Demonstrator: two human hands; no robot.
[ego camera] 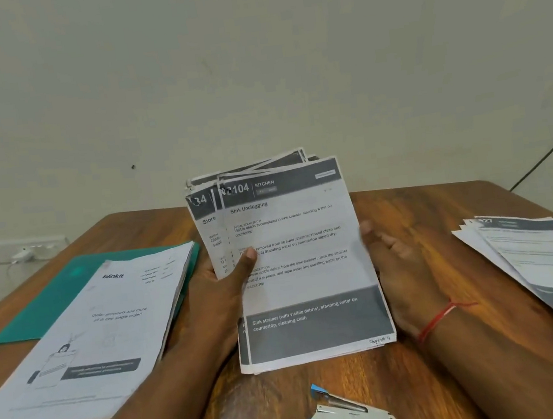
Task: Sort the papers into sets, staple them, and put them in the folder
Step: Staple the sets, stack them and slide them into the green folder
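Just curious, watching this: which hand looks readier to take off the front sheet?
Right hand, probably: it is open beside the edge of the front sheet, while the left hand grips the fanned papers.

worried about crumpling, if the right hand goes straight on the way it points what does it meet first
Most likely the right edge of the held papers, which the left hand grips: the right hand points its open fingers at it. They may touch already; depth is unclear.
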